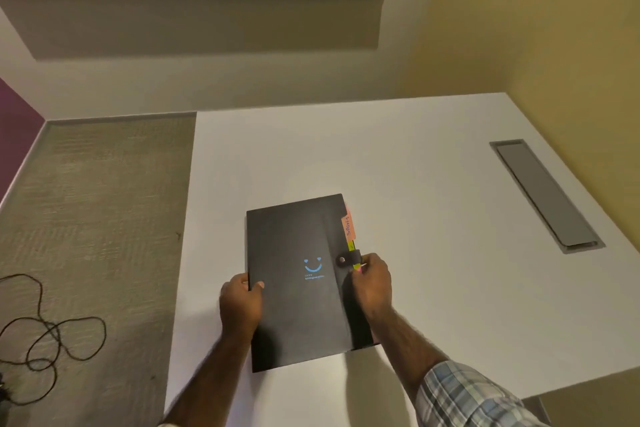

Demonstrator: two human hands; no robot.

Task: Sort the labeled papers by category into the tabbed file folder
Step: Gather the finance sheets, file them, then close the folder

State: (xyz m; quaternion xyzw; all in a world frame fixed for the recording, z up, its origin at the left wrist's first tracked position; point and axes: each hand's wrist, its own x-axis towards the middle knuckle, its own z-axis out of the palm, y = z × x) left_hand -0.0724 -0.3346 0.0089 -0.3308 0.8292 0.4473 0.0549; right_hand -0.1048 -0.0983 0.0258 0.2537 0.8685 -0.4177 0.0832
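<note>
A single wide-angle view looks from the person's head, above the near edge of the counter (415, 166), facing forward and steeply down. The folder (294, 305) lies close, low and central, and the left hand (240, 302) and right hand (372, 284) reach in from the bottom edge. Floor (104, 218) fills the left; wall (554, 45) curves across the top and right.

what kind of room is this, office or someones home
Most likely an office or meeting room, though I can't be sure. The signs are a plain white desk with a flush grey cable hatch set into it, short-pile carpet, and a black tabbed folder.
</note>
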